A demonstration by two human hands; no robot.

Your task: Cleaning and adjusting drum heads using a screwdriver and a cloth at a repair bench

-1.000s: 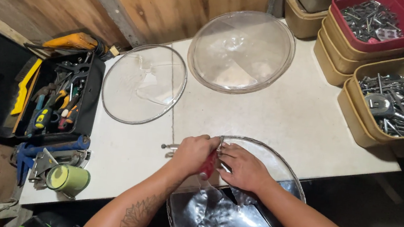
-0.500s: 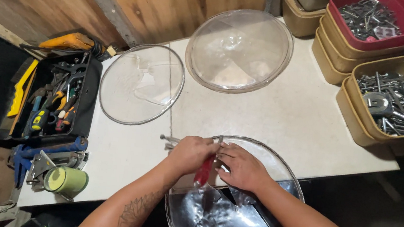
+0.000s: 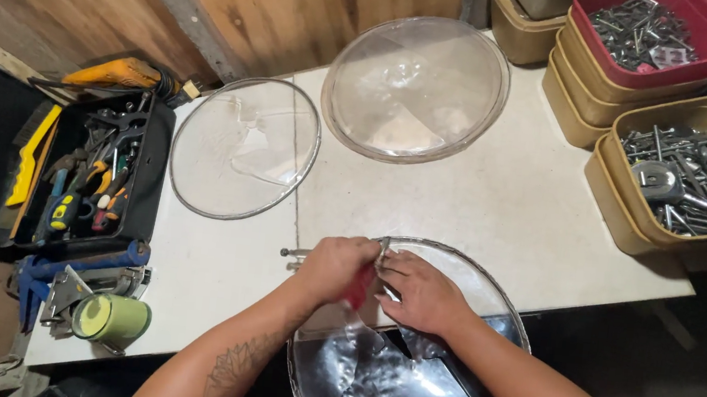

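Note:
A round glass lid with a metal rim lies at the table's near edge and hangs partly over it. Both my hands meet at its far rim. My left hand is closed around a red-handled tool, and a thin metal shaft sticks out to the left of the fist. My right hand rests on the glass beside it, fingers curled on the lid's rim near a small metal piece. What sits between the fingertips is hidden.
Two more lids lie farther back: a metal-rimmed one and a larger clear dome. At the right stand tan bins of bolts and a red bin. On the left are a black toolbox, a yellow drill and a green tape roll.
Both hands stay at the lid's far rim with only small finger movements. The view has shifted slightly.

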